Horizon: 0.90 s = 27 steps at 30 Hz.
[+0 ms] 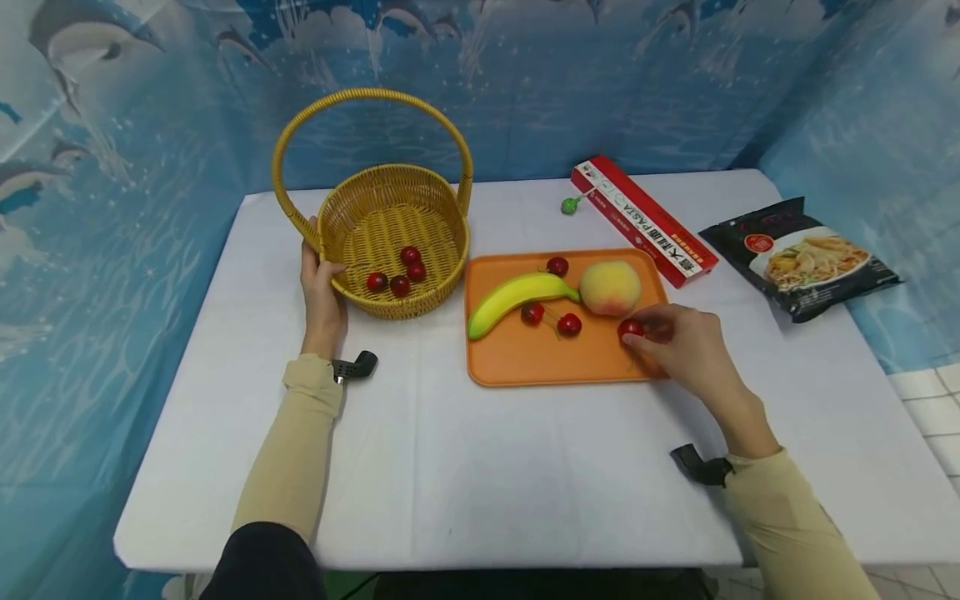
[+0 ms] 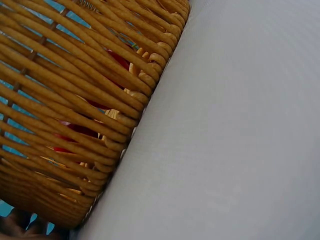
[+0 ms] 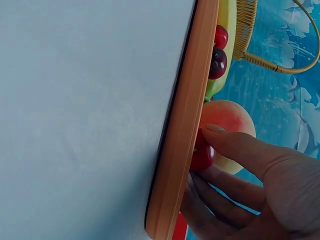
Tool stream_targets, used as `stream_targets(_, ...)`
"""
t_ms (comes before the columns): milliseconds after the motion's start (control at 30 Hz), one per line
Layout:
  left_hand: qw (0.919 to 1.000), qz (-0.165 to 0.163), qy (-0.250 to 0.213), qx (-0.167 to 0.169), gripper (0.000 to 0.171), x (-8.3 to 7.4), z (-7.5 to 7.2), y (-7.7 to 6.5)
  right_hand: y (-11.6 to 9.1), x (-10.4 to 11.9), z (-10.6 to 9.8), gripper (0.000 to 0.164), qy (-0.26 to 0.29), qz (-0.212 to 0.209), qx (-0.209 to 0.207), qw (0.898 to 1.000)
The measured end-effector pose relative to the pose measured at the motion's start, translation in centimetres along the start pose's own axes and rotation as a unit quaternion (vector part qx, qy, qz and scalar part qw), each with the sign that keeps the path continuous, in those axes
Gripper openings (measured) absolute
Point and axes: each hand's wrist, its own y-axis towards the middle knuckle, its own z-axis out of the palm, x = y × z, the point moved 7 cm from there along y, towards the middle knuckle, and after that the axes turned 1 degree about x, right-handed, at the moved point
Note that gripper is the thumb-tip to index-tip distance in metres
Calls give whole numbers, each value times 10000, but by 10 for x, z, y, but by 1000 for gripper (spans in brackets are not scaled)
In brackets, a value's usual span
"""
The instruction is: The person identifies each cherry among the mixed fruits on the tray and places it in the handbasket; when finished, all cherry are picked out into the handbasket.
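Observation:
My left hand (image 1: 322, 304) holds the side of a yellow-brown wicker basket (image 1: 397, 310), thumb over its rim. Several dark red cherries (image 1: 400, 286) lie inside on the basket's floor; through the weave in the left wrist view, bits of their red show. Over the right end of an orange tray (image 1: 517, 371), my right hand (image 1: 693, 346) pinches a cherry (image 3: 202, 156) between thumb and fingers. Beside that cherry sits a peach (image 1: 611, 288). A banana (image 1: 517, 300) curves across the tray's left half, with two cherries in front of it and one cherry (image 1: 557, 266) behind.
Behind the tray, a long red pasta box (image 1: 645, 218) lies slantwise, with a small green ball-shaped thing on a stick (image 1: 570, 205) at its left. A black food packet (image 1: 802, 258) lies at the right edge of the white-covered table (image 1: 450, 475). The basket's tall handle (image 1: 372, 93) arches upward.

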Motion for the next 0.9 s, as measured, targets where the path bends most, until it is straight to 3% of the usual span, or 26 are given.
stream_targets(433,9999,-15,-120,-44,85,1,-1,-1,-14,21,-3,39,87,-265,95,9996)
stream_targets(633,9998,52,-190,-58,85,1,-1,-1,-15,51,-7,40,314,-700,104,9970)
stream_targets(900,9999,44,-164,-9,85,0,1,1,5,98,-1,41,334,-1272,219,9911)
